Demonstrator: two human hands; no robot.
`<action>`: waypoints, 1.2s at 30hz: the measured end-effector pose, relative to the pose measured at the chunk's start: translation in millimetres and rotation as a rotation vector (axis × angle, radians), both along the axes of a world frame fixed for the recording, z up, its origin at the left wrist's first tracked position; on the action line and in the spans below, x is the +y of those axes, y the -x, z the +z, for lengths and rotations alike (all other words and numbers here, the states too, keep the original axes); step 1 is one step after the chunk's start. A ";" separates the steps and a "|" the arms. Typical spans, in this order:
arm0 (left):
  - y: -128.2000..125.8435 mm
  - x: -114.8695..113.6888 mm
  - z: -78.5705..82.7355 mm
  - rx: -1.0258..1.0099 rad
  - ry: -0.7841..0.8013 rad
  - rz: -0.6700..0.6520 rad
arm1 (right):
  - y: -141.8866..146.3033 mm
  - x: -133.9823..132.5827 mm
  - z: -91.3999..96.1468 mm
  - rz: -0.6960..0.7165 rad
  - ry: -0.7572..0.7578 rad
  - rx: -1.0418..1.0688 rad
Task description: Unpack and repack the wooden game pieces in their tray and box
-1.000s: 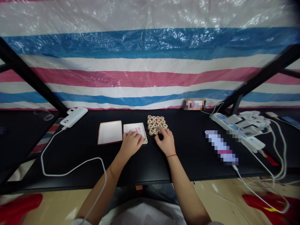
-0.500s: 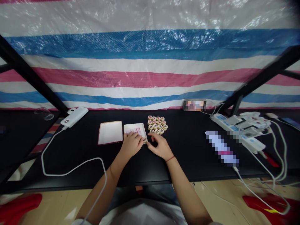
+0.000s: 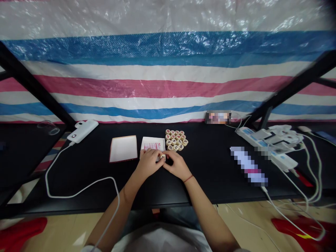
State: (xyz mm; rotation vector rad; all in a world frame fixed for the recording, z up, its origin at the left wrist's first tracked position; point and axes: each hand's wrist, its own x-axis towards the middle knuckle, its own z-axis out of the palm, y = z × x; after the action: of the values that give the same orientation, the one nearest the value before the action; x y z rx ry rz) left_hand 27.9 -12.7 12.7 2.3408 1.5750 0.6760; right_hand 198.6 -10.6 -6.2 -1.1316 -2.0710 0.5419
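A round Chinese chess piece [image 3: 163,157] with a dark character stands between my two hands at the near right corner of a small white box [image 3: 146,140]. My left hand [image 3: 150,163], curled over the box's near side, has its thumb and fingers at the left of the piece. From the right, my right hand [image 3: 178,165] pinches at the same piece with thumb and forefinger. Beyond the right hand, Chinese chess pieces [image 3: 174,141] stand in close rows of short stacks, red characters behind and dark ones in front. A pink-and-white printed sheet [image 3: 152,146] lies in the box.
An open white box lid [image 3: 123,148] lies left of the box. Farther left is a white power bank [image 3: 85,131] with a cable looping across the black table [image 3: 207,175]. On the right are a phone [image 3: 248,166] and a loaded power strip [image 3: 273,150].
My right hand has moved left and closed in on the piece beside my left hand. The white box's left edge now shows farther right, and the piece has shifted slightly.
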 end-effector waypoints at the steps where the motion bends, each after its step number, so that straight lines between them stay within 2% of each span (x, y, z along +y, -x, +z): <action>1: -0.4 0.1 1.3 -0.026 -0.009 0.005 | 0.2 0.2 -0.7 -0.007 -0.013 0.025; 8: -2.5 -0.4 5.2 -0.176 -0.040 0.020 | 2.4 -1.7 2.7 -0.051 -0.063 0.154; 17: -0.6 0.1 7.0 -0.156 -0.007 0.001 | 7.1 -2.6 4.5 -0.012 0.033 0.129; 21: 0.1 1.3 5.9 -0.241 -0.073 -0.034 | 4.8 -1.3 4.0 -0.037 0.047 0.198; 23: 1.4 2.4 5.3 -0.335 -0.126 -0.052 | -1.4 0.4 3.9 -0.134 0.046 0.285; 24: 2.4 3.1 5.1 -0.381 -0.142 -0.052 | -6.3 1.7 3.5 -0.226 0.032 0.344; 27: 6.7 5.3 4.2 -0.479 -0.140 -0.005 | -26.6 7.5 -1.5 -0.627 -0.031 0.498; 29: 9.6 6.7 3.3 -0.510 -0.125 0.034 | -41.3 11.8 -8.1 -0.823 -0.022 0.482; 31: 11.6 7.6 2.2 -0.519 -0.115 0.056 | -52.8 15.1 -15.6 -0.895 0.039 0.352; 33: 12.5 8.0 1.0 -0.511 -0.101 0.059 | -58.9 17.1 -21.6 -0.896 0.096 0.189; 36: 12.0 7.6 -0.3 -0.503 -0.079 0.040 | -58.4 17.6 -23.0 -0.901 0.077 0.038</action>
State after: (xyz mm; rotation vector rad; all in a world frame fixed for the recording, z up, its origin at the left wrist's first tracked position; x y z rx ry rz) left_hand 15.9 -5.1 12.5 1.9738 1.3824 1.2385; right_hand 257.0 7.0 -29.2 -1.8945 -1.2996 0.1840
